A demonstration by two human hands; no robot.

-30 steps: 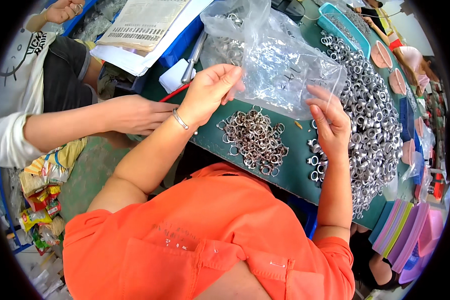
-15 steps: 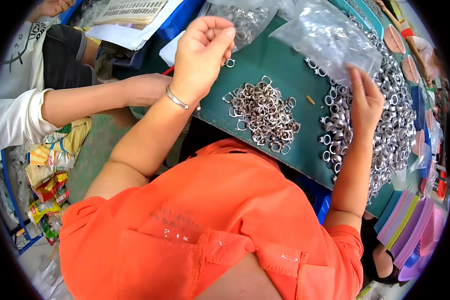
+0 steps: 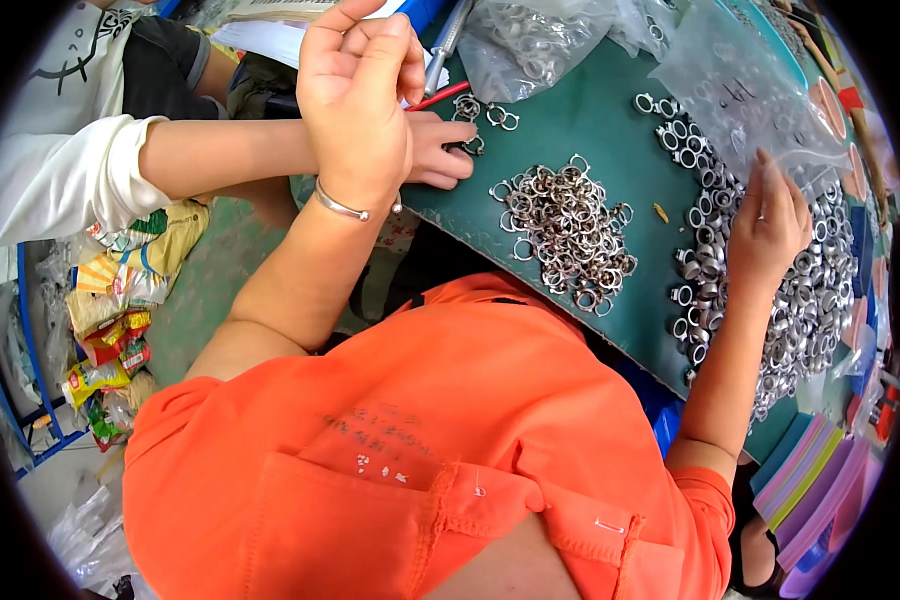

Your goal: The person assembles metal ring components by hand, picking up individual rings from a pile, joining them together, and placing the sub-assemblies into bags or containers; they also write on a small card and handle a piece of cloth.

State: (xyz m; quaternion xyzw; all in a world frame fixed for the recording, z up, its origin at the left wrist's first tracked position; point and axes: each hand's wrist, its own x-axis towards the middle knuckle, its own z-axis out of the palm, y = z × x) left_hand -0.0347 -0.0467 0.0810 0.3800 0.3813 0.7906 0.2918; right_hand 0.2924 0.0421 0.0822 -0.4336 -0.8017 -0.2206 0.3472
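My left hand (image 3: 355,100), with a silver bangle at its wrist, is raised over the table's left edge. Its fingers are loosely bent and apart, and nothing shows in them. On the right, my right hand (image 3: 770,225) pinches the lower edge of a clear plastic bag (image 3: 715,75) with dark marks on it. Under that hand and bag spreads a large heap of grey metal rings (image 3: 800,320). A smaller pile of shiny metal rings with small lugs (image 3: 570,235) lies between my hands, near the table's front edge.
A co-worker's hand (image 3: 438,150) rests at the table edge behind my left wrist, touching a few loose rings (image 3: 502,117). A clear bag of rings (image 3: 535,45) lies at the back, near a red stick (image 3: 438,96). Coloured trays (image 3: 810,470) stack at the right.
My left hand has risen and its fingers have loosened. The co-worker's hand has come forward to the loose rings. The bag in my right hand has shifted right. The whole view has moved slightly.
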